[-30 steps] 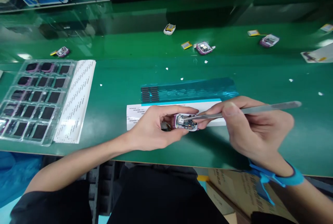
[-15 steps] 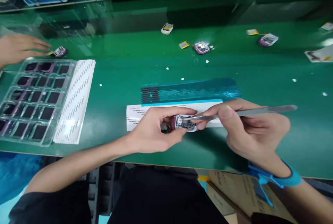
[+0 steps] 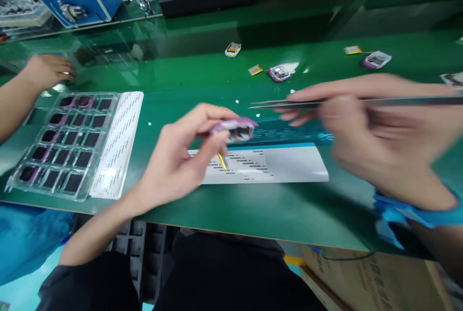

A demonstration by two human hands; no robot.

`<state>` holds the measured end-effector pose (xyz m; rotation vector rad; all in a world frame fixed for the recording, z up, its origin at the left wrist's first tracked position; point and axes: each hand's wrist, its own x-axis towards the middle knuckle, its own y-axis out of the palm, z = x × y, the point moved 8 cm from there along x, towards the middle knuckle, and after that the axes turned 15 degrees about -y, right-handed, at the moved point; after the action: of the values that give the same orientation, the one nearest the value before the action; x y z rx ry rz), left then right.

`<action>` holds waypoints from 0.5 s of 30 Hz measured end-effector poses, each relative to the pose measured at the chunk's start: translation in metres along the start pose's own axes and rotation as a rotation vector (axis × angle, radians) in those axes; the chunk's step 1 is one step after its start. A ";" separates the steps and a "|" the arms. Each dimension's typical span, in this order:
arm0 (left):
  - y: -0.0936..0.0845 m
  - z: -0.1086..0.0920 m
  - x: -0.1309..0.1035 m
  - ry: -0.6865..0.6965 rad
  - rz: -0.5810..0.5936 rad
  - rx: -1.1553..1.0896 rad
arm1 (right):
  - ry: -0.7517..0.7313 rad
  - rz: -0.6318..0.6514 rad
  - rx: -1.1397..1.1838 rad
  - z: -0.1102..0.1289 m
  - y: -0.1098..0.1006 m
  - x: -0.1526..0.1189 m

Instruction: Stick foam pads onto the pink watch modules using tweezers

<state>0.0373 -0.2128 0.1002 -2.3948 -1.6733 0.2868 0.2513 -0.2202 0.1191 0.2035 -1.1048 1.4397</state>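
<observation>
Between thumb and fingers, my left hand [image 3: 181,156] pinches a purple-rimmed device [image 3: 238,130], tilted, with its open inside showing. A yellow-edged battery [image 3: 222,161] hangs below it. Metal tweezers [image 3: 383,102] are held in my right hand [image 3: 376,132], their tips apart and pointing left, clear of the device; this hand is blurred. Under the hands lie a white printed strip [image 3: 289,164] and a blue film [image 3: 289,131].
At the left are a clear tray [image 3: 81,195] of dark screens and another white strip [image 3: 119,142]. Another person's hand [image 3: 50,70] is behind the tray. Further back lie purple devices [image 3: 279,73] with batteries [image 3: 255,70], and a blue box [image 3: 87,0].
My left hand has raised and tilted the device. My right hand has drawn the tweezers up and right, off the device. The other person's hand has closed up, and the view has shifted slightly.
</observation>
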 end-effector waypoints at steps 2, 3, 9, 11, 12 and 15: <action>-0.021 0.005 0.006 0.106 -0.175 0.098 | -0.030 0.103 0.050 -0.015 0.027 0.008; -0.026 0.010 0.010 0.136 -0.224 0.164 | -0.020 0.183 0.116 -0.024 0.043 0.008; -0.004 0.034 0.014 0.320 -0.087 0.684 | -0.039 0.382 0.144 -0.052 0.073 -0.011; 0.010 0.036 0.007 0.416 0.024 0.825 | -0.041 0.389 0.144 -0.053 0.071 -0.013; 0.016 0.037 0.004 0.459 0.064 0.887 | -0.036 0.387 0.141 -0.053 0.070 -0.013; 0.023 0.043 0.001 0.490 0.105 0.959 | -0.020 0.374 0.131 -0.055 0.071 -0.012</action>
<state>0.0468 -0.2172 0.0520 -1.6316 -0.8793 0.3685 0.2203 -0.1749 0.0474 0.1064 -1.1049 1.8489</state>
